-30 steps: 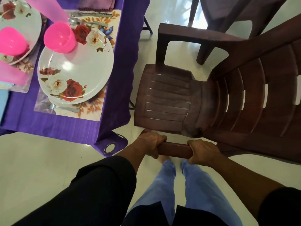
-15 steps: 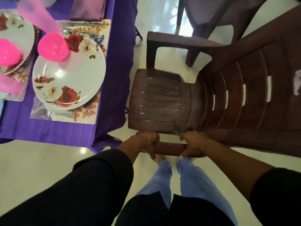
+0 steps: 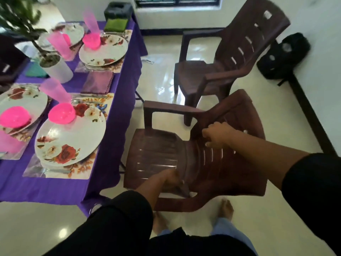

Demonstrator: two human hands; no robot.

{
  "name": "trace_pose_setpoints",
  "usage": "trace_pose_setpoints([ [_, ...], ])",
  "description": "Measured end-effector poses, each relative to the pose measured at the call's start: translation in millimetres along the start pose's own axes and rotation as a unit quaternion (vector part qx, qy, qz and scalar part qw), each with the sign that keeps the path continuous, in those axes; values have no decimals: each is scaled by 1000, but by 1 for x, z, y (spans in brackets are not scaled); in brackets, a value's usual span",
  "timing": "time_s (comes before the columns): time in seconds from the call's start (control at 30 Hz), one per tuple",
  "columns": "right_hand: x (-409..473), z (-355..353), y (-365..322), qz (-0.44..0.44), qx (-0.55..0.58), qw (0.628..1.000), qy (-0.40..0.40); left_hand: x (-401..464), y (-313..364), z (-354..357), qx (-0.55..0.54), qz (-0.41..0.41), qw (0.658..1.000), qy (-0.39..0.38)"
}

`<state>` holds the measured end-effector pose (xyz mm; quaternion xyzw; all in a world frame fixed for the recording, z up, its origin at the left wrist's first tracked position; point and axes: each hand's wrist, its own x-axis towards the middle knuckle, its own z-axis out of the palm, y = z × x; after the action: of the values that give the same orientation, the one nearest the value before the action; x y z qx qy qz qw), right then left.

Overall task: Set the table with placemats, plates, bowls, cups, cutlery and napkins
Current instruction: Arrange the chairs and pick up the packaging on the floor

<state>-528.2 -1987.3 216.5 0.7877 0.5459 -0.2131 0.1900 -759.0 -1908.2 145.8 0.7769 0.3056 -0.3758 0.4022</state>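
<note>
Currently my left hand (image 3: 170, 179) grips chair (image 3: 156, 154) armrest, right hand (image 3: 216, 135) its back; shoving risks snagging cloth (image 3: 110, 154), toppling plates (image 3: 70, 141).

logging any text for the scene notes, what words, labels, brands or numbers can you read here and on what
None can be read.
White label high on the far chair's backrest: too blurred to read.
White paper with dark marks on the floor: too small and blurred.
Pale patches on the black bag by the wall: no legible print.
Floral plates, placemats and pink cups: patterns only, no lettering.
</note>
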Motion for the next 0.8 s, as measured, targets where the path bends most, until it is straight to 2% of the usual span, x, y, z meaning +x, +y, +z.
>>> trace_pose_setpoints([
  [0.27,2,-21,94,-87,-147,983,64,81,76,24,-112,-51,990,71],
  [0.4,3,-21,129,-123,-153,977,87,54,143,44,-115,-81,982,128],
  [0.57,9,-21,154,-125,-199,966,110,51,177,91,-178,-164,952,187],
  [0.67,18,-21,161,-132,-216,960,119,69,171,111,-252,-206,932,157],
  [0.8,31,-30,165,-149,-229,955,114,187,90,145,-305,-216,912,166],
])
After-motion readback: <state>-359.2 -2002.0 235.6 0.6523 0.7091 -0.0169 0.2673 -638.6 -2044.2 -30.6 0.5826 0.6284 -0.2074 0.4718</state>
